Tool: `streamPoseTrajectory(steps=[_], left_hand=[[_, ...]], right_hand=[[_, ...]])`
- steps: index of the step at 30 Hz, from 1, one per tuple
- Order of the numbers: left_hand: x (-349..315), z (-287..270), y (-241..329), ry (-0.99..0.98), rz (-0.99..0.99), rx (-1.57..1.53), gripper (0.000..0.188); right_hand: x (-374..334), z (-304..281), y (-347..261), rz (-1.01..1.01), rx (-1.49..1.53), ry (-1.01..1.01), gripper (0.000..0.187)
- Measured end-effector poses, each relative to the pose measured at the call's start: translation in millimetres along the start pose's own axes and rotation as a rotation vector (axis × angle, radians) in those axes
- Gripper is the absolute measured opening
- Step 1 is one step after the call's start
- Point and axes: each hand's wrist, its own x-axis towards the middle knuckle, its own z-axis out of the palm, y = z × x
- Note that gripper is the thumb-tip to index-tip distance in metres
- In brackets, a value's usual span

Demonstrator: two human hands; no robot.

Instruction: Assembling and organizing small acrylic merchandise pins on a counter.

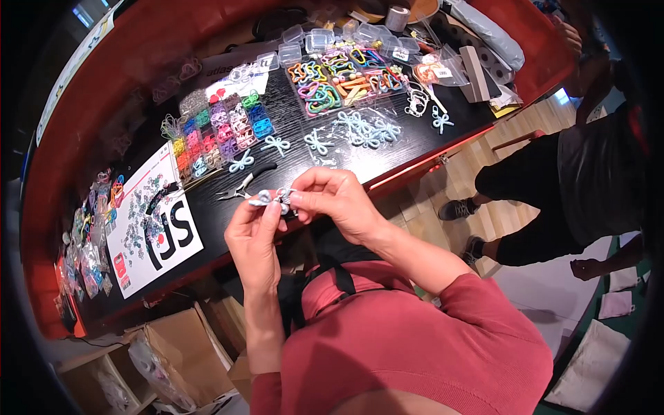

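Both my hands pinch a small pale blue-grey cord bow [264, 199] in front of me, just off the table's near edge. My left hand [253, 232] grips its left side between thumb and fingers. From the other side, my right hand [337, 202] has thumb and forefinger closed on it; the fingertips partly hide the piece. Just beyond my left hand lie pliers [243, 184] with dark handles. Similar light blue bows [276, 144] rest singly on the dark table, and a pile of them [366, 130] sits on clear plastic.
A divided box of coloured pieces [225, 131] stands at the left, another with bright cord shapes [321, 104] farther back. Small rings lie scattered on a white sheet [181, 232]. Bagged pieces [90, 256] crowd the left end. Another person [553, 187] stands at the right.
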Motion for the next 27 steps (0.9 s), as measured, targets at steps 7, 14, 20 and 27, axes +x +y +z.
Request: streamPoseTrajectory(steps=[7,14,20,27], left_hand=[[11.9,33.9,-21.4,-0.046,-0.295,-0.031,0.031],[12.9,69.3,-29.4,-0.16,-0.316,-0.028,0.027],[12.8,104.4,-43.0,-0.245,-0.33,-0.006,0.022],[23.7,175.3,-58.5,-0.416,-0.045,0.254,0.013]], right_hand=[[-5.3,-43.3,-14.1,-0.182,-0.17,0.243,0.013],[-20.8,-66.0,-28.1,-0.251,-0.182,0.397,0.013],[-35.7,-91.6,-40.5,-0.323,-0.175,0.505,0.011],[-59.5,-151.1,-70.5,-0.401,-0.292,0.695,0.011]])
